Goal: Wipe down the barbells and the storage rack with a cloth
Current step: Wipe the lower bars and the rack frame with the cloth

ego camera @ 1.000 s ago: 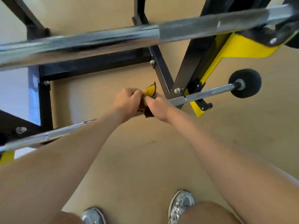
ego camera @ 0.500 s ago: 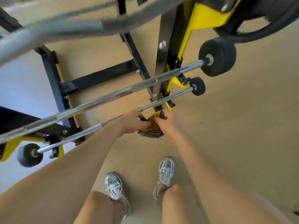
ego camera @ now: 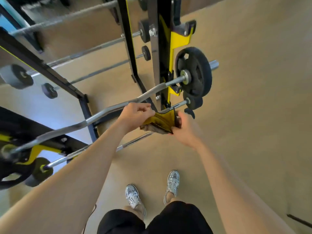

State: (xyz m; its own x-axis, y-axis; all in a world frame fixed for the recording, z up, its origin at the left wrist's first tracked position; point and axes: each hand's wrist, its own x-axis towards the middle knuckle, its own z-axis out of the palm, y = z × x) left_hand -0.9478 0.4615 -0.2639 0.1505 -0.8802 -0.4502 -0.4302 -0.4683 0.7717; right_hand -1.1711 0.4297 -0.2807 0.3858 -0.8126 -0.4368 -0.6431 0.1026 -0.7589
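Yellow cloth (ego camera: 159, 122), one, between left hand (ego camera: 135, 116) and right hand (ego camera: 184, 130)

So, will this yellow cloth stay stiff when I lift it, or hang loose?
Probably floppy: the cloth sags in folds between the left hand and the right hand. Likely light, since both hands seem to hold it by pinching its edges only. Its dark underside looks fuzzy, so hardly slippery.

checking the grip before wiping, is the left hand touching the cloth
Touching. The head view shows the left hand pinching the cloth at its left edge, with no gap between them.
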